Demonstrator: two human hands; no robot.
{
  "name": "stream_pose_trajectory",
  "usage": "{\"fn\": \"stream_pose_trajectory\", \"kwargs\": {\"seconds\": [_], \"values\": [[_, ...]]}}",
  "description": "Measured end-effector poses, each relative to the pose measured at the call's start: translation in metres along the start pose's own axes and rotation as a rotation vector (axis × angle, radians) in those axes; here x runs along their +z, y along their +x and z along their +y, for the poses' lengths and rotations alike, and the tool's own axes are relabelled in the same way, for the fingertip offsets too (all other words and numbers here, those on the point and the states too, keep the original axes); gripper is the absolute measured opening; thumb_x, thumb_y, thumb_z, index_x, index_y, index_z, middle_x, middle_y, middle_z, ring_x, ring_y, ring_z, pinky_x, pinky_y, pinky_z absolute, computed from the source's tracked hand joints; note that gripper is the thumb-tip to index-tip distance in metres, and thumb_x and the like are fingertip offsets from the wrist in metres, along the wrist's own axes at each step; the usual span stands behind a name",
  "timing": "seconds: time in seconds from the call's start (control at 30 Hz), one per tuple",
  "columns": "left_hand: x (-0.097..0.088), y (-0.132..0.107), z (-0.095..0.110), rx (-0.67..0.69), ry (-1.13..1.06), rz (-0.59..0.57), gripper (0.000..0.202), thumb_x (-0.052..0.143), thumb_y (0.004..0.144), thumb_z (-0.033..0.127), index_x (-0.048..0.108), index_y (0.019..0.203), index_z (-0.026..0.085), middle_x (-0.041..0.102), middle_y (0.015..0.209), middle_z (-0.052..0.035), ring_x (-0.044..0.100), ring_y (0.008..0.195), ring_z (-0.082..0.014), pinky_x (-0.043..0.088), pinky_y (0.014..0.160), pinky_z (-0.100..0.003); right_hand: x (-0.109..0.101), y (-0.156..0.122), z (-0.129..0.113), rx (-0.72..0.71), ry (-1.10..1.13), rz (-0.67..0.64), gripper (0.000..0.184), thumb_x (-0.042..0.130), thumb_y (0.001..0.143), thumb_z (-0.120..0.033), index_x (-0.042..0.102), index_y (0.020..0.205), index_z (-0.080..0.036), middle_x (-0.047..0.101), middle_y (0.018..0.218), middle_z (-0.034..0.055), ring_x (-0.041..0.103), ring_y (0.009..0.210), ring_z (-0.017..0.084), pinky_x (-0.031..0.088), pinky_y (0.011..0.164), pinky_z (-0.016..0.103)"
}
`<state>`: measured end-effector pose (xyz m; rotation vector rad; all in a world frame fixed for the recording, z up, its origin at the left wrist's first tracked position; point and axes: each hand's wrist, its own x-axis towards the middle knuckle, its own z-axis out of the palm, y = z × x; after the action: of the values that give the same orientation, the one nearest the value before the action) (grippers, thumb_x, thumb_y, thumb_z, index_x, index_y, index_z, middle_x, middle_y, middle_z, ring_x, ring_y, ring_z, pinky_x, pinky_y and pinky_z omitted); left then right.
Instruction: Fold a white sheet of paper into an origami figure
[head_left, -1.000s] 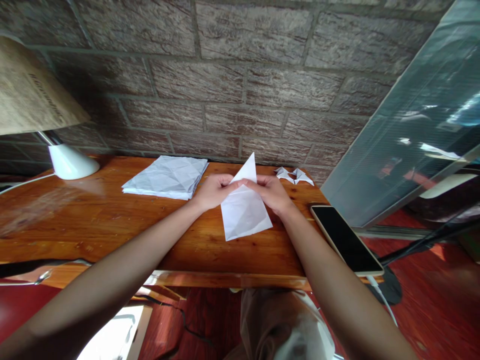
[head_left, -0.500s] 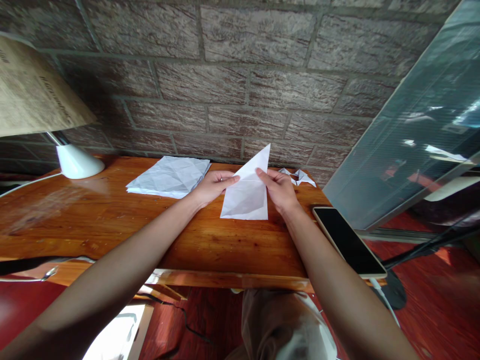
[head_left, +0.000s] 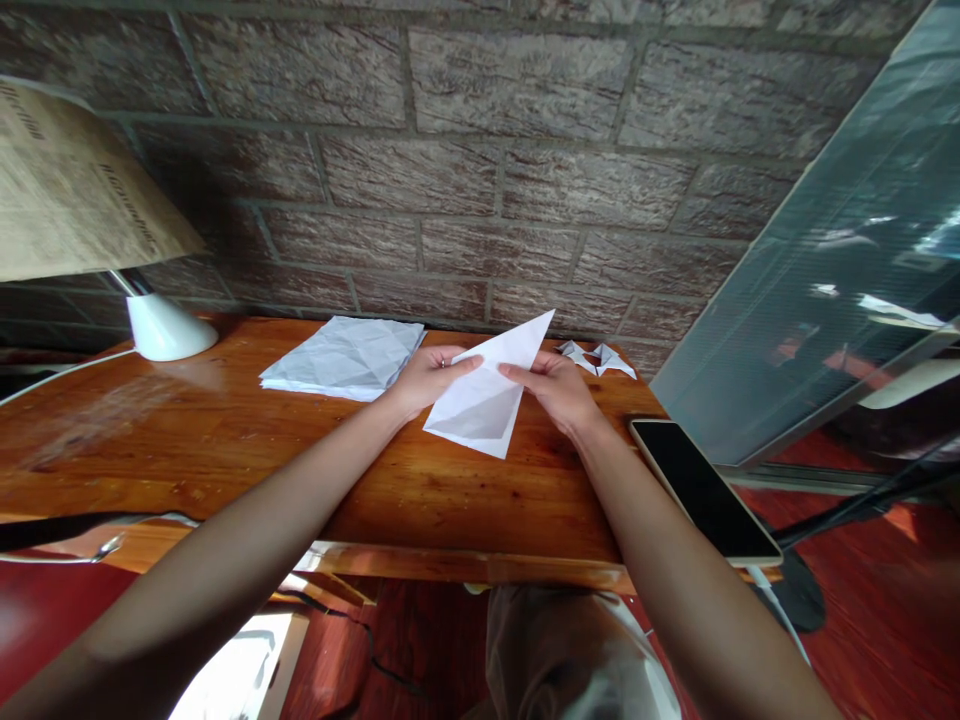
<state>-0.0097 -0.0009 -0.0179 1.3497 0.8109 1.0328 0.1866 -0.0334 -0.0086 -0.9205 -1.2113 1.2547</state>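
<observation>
A folded white paper sheet with a pointed tip is held above the wooden desk near its far edge. My left hand pinches its left edge with closed fingers. My right hand grips its right side, thumb on top. The tip points up and to the right, towards the brick wall.
A stack of creased white sheets lies left of my hands. Small folded paper figures sit at the desk's far right. A dark phone overhangs the right edge. A lamp with a white base stands at the far left.
Both hands have turned the paper clockwise; its tip swung from pointing straight up to leaning right, and its lower corner moved left.
</observation>
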Motion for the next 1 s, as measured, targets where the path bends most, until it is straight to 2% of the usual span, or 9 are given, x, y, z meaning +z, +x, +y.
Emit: {"fn": "stream_pose_trajectory", "kwargs": {"seconds": [0.1,0.23,0.3,0.4,0.5,0.57,0.73,0.87,1.0], "values": [[0.001,0.002,-0.002,0.045,0.01,0.058,0.045,0.081,0.069,0.056,0.077,0.089,0.017,0.076,0.079,-0.0021,0.064,0.062,-0.015,0.046,0.058,-0.024,0.001,0.0,0.002,0.039,-0.033,0.0,0.042,0.09,0.059,-0.047,0.08,0.088,-0.018,0.08,0.093,0.0064,0.072,0.081,0.022,0.056,0.087,0.039],[0.002,0.008,-0.007,0.073,0.032,0.127,0.051,0.071,0.075,0.067,0.073,0.078,0.015,0.071,0.068,-0.0012,0.06,0.056,-0.0134,0.042,0.052,-0.023,0.005,0.0,0.003,0.019,-0.064,0.019,0.048,0.086,0.059,-0.059,0.078,0.085,-0.019,0.08,0.09,0.0062,0.073,0.08,0.024,0.058,0.083,0.04],[0.002,0.009,-0.007,0.047,0.013,0.118,0.054,0.067,0.076,0.069,0.073,0.076,0.016,0.068,0.063,-0.0011,0.06,0.054,-0.014,0.043,0.051,-0.023,0.005,0.0,0.003,0.01,-0.072,0.025,0.049,0.085,0.059,-0.061,0.078,0.085,-0.02,0.08,0.088,0.0053,0.073,0.078,0.024,0.058,0.08,0.039],[0.002,0.007,-0.004,0.042,-0.021,0.031,0.048,0.074,0.073,0.063,0.075,0.083,0.016,0.072,0.069,-0.0022,0.063,0.06,-0.0154,0.048,0.058,-0.024,0.003,0.001,0.004,-0.006,-0.1,0.043,0.049,0.084,0.061,-0.062,0.077,0.085,-0.02,0.079,0.085,0.0051,0.072,0.076,0.024,0.058,0.075,0.038],[0.001,0.003,-0.001,0.058,-0.023,-0.07,0.044,0.083,0.069,0.051,0.076,0.094,0.016,0.076,0.081,-0.0037,0.067,0.068,-0.0166,0.051,0.066,-0.026,0.0,0.001,0.004,-0.019,-0.112,0.073,0.049,0.083,0.063,-0.062,0.077,0.085,-0.019,0.079,0.084,0.0058,0.072,0.074,0.024,0.058,0.074,0.037],[0.0,0.002,0.0,0.068,-0.014,-0.08,0.043,0.084,0.069,0.047,0.076,0.097,0.016,0.077,0.085,-0.0044,0.067,0.069,-0.0168,0.05,0.068,-0.026,-0.001,0.002,0.005,-0.026,-0.091,0.077,0.048,0.083,0.064,-0.06,0.076,0.088,-0.018,0.079,0.086,0.006,0.072,0.075,0.024,0.058,0.075,0.037],[-0.001,0.005,-0.004,0.096,0.02,0.023,0.038,0.086,0.066,0.044,0.075,0.088,0.016,0.075,0.08,-0.0023,0.064,0.067,-0.0152,0.047,0.065,-0.025,0.0,0.002,0.007,-0.069,-0.083,0.052,0.048,0.083,0.067,-0.053,0.073,0.1,-0.019,0.08,0.093,0.0056,0.073,0.078,0.023,0.058,0.079,0.037],[-0.001,0.008,-0.008,0.097,-0.012,0.092,0.042,0.083,0.068,0.05,0.074,0.09,0.015,0.073,0.077,-0.001,0.063,0.065,-0.0142,0.047,0.064,-0.024,0.002,0.002,0.009,-0.095,-0.089,0.023,0.051,0.083,0.069,-0.045,0.066,0.111,-0.023,0.079,0.095,0.0037,0.074,0.078,0.021,0.059,0.076,0.035],[-0.003,0.013,-0.011,0.087,-0.078,0.118,0.046,0.079,0.07,0.057,0.074,0.089,0.015,0.073,0.076,-0.0011,0.062,0.064,-0.0138,0.047,0.063,-0.024,0.004,0.003,0.01,-0.051,-0.073,0.008,0.052,0.083,0.068,-0.044,0.063,0.11,-0.022,0.079,0.091,0.0031,0.074,0.078,0.02,0.058,0.077,0.034]]}}
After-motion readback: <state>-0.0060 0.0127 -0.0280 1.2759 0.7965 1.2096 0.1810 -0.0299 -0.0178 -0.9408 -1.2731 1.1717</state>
